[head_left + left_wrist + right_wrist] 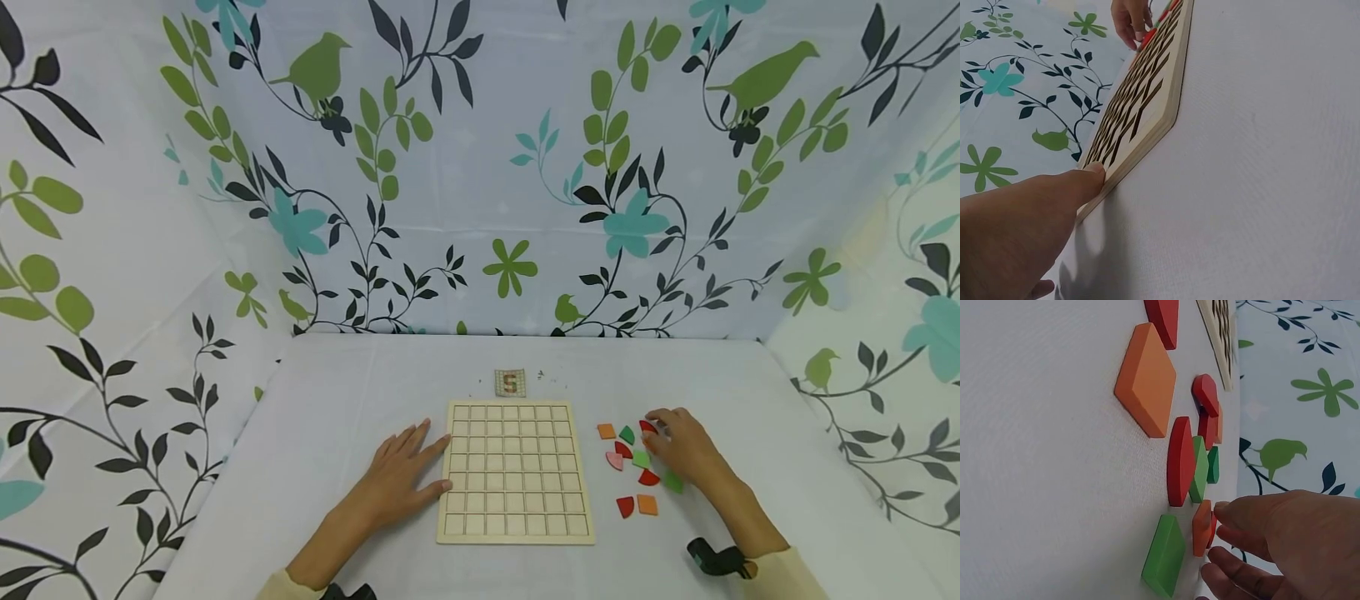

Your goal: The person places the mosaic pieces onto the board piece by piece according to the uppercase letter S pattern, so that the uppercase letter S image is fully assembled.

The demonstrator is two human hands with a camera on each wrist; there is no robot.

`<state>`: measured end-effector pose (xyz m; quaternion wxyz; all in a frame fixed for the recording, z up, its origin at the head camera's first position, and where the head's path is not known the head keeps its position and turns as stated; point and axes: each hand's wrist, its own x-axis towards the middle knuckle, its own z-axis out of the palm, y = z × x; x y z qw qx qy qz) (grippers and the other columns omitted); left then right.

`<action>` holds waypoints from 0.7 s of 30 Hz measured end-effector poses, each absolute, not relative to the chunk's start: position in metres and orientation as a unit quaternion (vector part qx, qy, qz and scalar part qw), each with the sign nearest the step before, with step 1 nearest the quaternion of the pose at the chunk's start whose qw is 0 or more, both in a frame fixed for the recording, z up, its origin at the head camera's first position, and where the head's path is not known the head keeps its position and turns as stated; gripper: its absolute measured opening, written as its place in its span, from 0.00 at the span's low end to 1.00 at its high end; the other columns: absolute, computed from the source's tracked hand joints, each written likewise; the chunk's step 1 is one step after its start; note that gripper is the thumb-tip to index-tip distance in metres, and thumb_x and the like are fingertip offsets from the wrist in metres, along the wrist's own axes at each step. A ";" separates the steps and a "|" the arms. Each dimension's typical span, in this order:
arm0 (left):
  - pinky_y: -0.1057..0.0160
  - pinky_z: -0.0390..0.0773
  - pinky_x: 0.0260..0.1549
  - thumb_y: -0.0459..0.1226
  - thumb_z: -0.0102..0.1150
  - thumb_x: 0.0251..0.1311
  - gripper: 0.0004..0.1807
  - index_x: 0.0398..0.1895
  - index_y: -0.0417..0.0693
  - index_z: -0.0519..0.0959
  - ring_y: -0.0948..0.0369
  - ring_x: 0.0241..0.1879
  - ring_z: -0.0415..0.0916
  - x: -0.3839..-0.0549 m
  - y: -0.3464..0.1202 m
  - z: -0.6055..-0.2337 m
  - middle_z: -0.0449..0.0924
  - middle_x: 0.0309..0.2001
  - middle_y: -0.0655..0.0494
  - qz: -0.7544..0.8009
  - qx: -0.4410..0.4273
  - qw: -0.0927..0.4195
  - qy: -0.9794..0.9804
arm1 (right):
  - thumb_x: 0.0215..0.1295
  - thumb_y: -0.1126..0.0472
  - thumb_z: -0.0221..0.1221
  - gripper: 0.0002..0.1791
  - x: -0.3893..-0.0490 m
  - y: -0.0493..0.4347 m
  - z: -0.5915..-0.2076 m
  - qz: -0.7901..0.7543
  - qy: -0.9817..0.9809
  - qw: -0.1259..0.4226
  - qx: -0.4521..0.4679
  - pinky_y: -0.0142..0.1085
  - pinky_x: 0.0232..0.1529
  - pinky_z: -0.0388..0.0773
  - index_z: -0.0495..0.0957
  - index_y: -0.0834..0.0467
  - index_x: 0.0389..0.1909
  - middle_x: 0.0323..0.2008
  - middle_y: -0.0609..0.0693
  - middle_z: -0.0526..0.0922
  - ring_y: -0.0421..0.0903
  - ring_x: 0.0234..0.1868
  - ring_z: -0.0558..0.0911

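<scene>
A pale wooden grid board with square recesses lies flat on the white table. My left hand rests at its left side, fingers spread, the thumb touching the board's edge in the left wrist view. To the right of the board, my right hand is over loose coloured pieces, its thumb and fingers near a red quarter-circle piece. In the right wrist view an orange piece lies close beside the thumb tip. Whether the fingertips touch either piece is unclear. A green piece lies nearer the wrist.
Several other pieces lie around, including an orange square, a pink piece and a dark green piece. Behind the board is a small patterned square. A leaf-and-bird patterned cloth hangs around the table.
</scene>
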<state>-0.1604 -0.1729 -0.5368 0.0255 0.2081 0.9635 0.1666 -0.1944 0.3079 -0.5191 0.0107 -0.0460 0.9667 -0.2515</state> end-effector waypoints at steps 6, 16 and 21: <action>0.32 0.55 0.76 0.62 0.56 0.72 0.39 0.81 0.59 0.66 0.39 0.81 0.55 -0.160 -0.173 -0.537 0.56 0.83 0.41 0.165 0.206 0.030 0.964 | 0.71 0.62 0.67 0.18 -0.199 0.305 -0.519 -0.252 0.967 0.015 -0.042 0.49 0.44 0.85 0.81 0.69 0.55 0.43 0.61 0.79 0.53 0.41 0.77; 0.34 0.57 0.76 0.60 0.57 0.73 0.38 0.81 0.58 0.66 0.39 0.81 0.54 -0.160 -0.171 -0.537 0.58 0.82 0.41 0.179 0.203 0.033 0.962 | 0.71 0.63 0.67 0.15 -0.212 0.306 -0.514 -0.254 0.966 0.037 -0.031 0.54 0.49 0.86 0.81 0.69 0.51 0.43 0.63 0.81 0.55 0.43 0.80; 0.34 0.58 0.76 0.60 0.58 0.72 0.39 0.81 0.57 0.67 0.39 0.81 0.55 -0.159 -0.171 -0.535 0.58 0.82 0.41 0.178 0.204 0.032 0.962 | 0.72 0.61 0.66 0.18 -0.212 0.305 -0.515 -0.254 0.966 0.033 -0.027 0.54 0.50 0.85 0.80 0.69 0.54 0.45 0.63 0.79 0.56 0.44 0.78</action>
